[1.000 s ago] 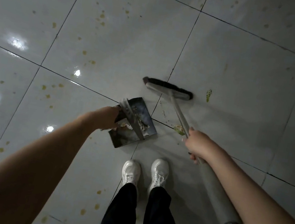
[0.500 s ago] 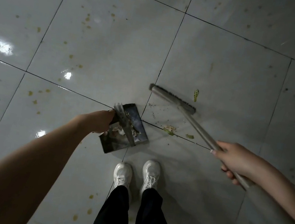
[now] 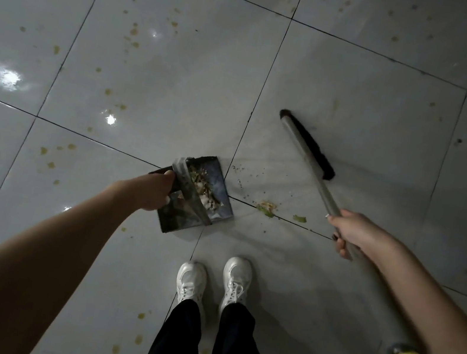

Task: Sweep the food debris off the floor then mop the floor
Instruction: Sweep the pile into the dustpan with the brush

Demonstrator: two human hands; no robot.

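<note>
Left hand (image 3: 152,193) grips dustpan (image 3: 200,196), mouth facing the scraps (image 3: 266,207) just beside it. Right hand (image 3: 353,232) grasps broom (image 3: 306,144), head beyond the scraps, ready to drag them in.

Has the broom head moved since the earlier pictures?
Yes. The broom head went right: before it straddled the grout line, now it lies wholly right of it.
</note>
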